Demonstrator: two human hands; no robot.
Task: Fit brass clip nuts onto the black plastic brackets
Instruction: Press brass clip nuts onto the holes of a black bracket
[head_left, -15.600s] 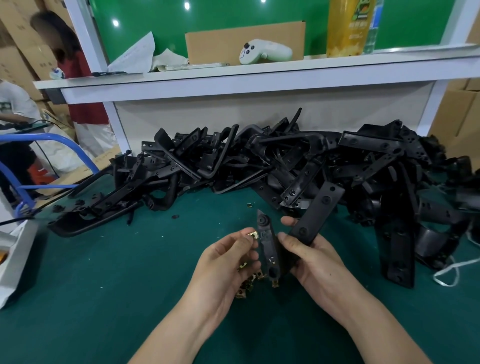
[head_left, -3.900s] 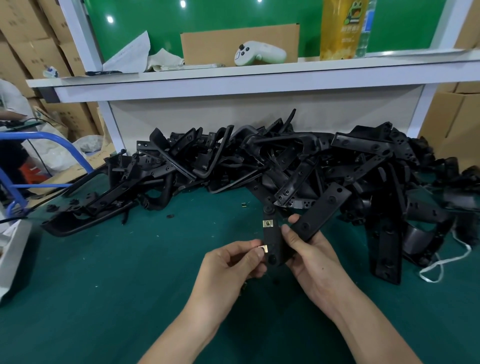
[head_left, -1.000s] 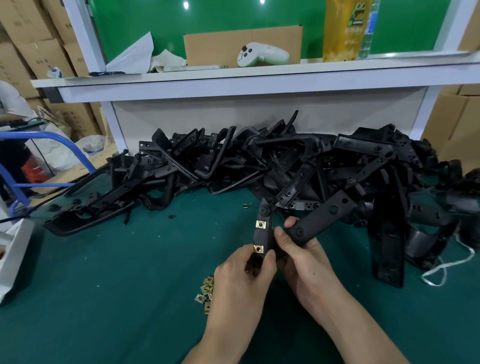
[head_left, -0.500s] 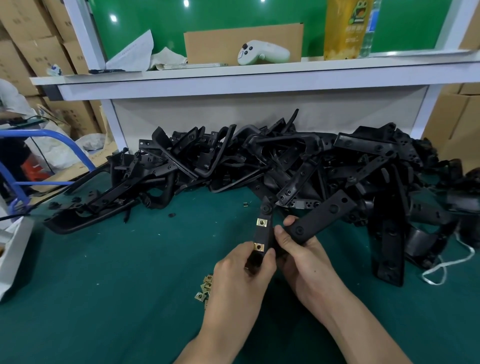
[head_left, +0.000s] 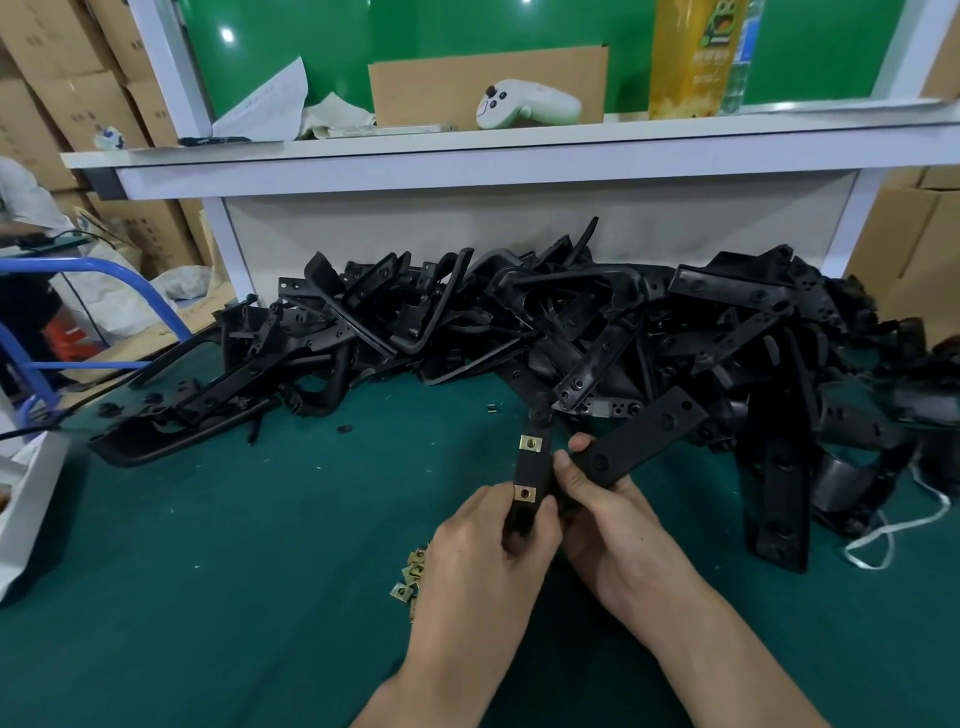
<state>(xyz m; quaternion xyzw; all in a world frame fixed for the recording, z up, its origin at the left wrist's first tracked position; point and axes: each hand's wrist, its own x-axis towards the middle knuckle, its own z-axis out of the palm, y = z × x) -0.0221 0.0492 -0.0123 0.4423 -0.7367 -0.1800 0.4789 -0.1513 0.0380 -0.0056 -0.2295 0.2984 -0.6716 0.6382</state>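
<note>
The green worktop (head_left: 208, 597) is open in front of the hands and to their left, so there is room to move there. Its far side is filled from left to right by a heap of black brackets (head_left: 597, 332), which lies under the white shelf (head_left: 519, 150) and comes close to the right hand (head_left: 618, 540). One bent bracket (head_left: 531, 467) is held just in front of the heap, one arm nearly upright and the other slanting up to the right over the heap's edge. The left hand (head_left: 483, 566) has its fingers curled round the lower end of the upright arm, with the thumb beside the lower nut (head_left: 524, 492). The right hand pinches the bracket at its bend between thumb and forefinger. An upper nut (head_left: 530, 442) of brass sits on the same arm. A few loose nuts (head_left: 410, 577) lie on the worktop just left of the left hand, and a white cord (head_left: 883, 535) trails at the right
</note>
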